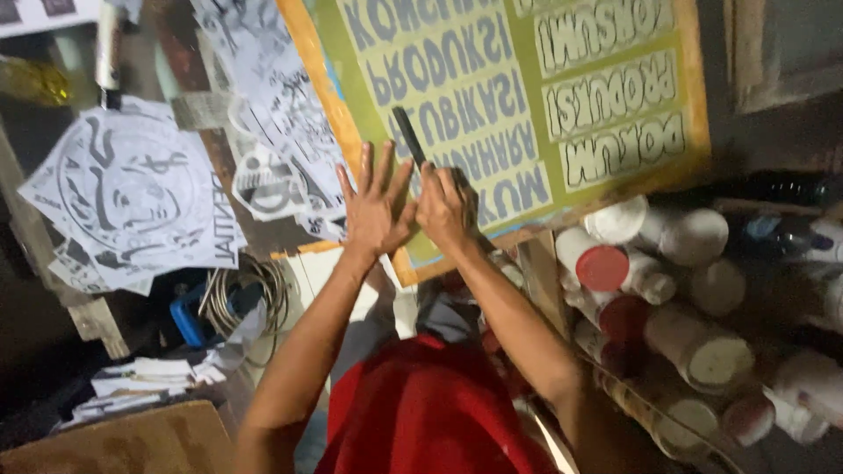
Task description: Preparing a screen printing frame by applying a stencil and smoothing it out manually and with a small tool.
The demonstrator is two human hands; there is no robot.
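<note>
The right hand [446,206] has its grip closed around the lower end of a dark narrow tool [409,136], whose long axis runs up and slightly left from the fist across the green printing screen [527,114]. The left hand [376,206], fingers spread and holding nothing, lies flat just beside it on the screen's orange wooden frame [329,96].

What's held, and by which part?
Right hand grips a thin dark stick-like tool by its lower end. Left hand holds nothing, lying open-fingered on the screen frame.
</note>
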